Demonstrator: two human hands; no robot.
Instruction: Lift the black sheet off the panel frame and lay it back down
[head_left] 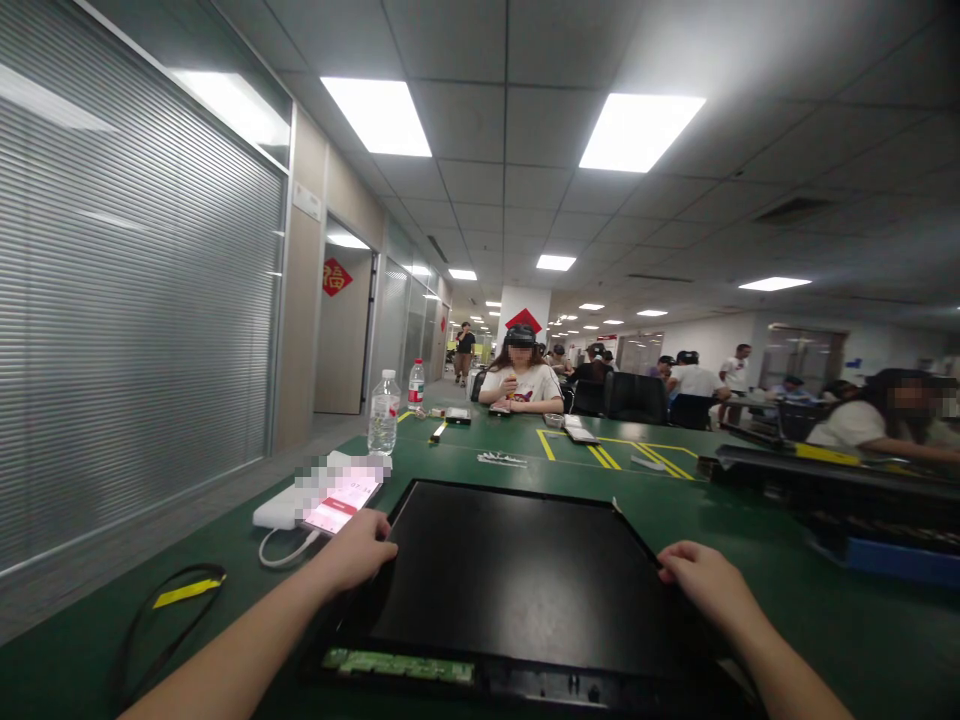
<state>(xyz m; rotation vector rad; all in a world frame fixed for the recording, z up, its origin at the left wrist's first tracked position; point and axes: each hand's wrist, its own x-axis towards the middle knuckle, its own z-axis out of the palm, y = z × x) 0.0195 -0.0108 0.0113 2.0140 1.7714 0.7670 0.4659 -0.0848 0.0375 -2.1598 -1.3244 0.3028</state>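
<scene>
A large flat black panel point(517, 570) lies on the green table point(825, 620) in front of me, with a green circuit strip point(397, 664) along its near edge. My left hand point(358, 548) rests on the panel's left edge, fingers curled over it. My right hand point(701, 582) grips the panel's right edge with bent fingers. Both forearms reach in from the bottom of the view.
A phone point(341, 500) on a white power bank point(281, 510) with a cable lies left of the panel. A black strap point(176, 600) lies at the near left. Water bottles point(383, 412) stand farther back. A person point(520, 380) sits across; others sit right. Trays point(847, 490) stand at right.
</scene>
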